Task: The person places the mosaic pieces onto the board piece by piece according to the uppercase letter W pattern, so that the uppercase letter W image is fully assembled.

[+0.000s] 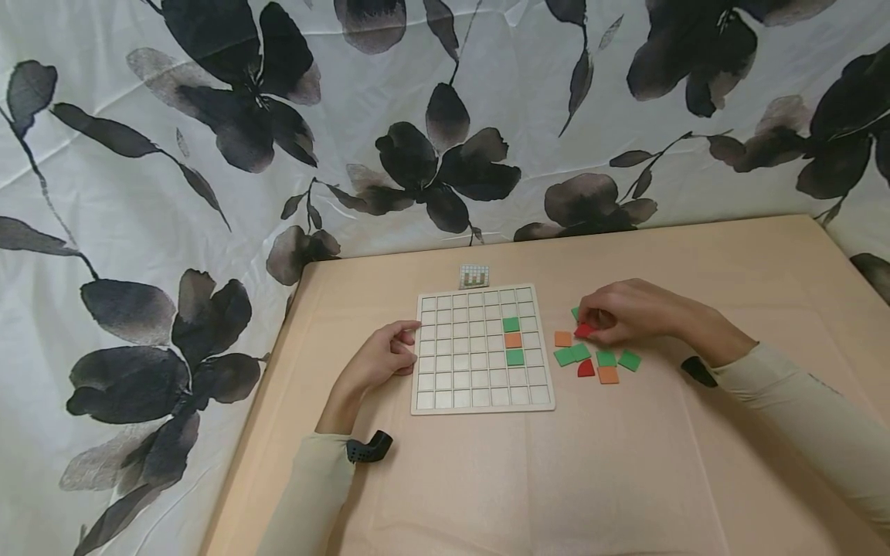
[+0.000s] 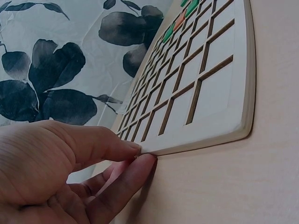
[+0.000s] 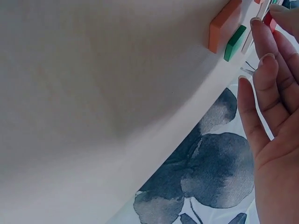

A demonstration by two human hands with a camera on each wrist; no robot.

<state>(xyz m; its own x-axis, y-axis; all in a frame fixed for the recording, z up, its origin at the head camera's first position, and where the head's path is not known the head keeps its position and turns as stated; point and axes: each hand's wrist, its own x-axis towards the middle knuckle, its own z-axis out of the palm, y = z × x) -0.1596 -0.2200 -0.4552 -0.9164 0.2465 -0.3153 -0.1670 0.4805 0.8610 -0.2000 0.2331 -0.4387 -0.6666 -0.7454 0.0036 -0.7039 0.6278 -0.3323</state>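
A white gridded board (image 1: 483, 410) lies on the table, with two green tiles and an orange tile (image 1: 512, 340) between them in one column toward its right side. At the board's left edge, my left hand (image 1: 375, 359) pinches the rim between thumb and fingers, as the left wrist view shows on the board frame (image 2: 236, 112). To the right of the board, my right hand (image 1: 636, 309) holds a red piece (image 1: 582, 331) between thumb and fingertips, over the loose pieces. In the right wrist view that red piece (image 3: 268, 21) is mostly hidden by the fingers.
Loose pieces lie right of the board: several green tiles (image 1: 573, 354), orange tiles (image 1: 608, 375) and a red rounded piece (image 1: 586, 368). A small card with a grid picture (image 1: 474, 276) sits behind the board. Flower-patterned cloth (image 1: 445, 116) hangs beyond the wooden table (image 1: 480, 486).
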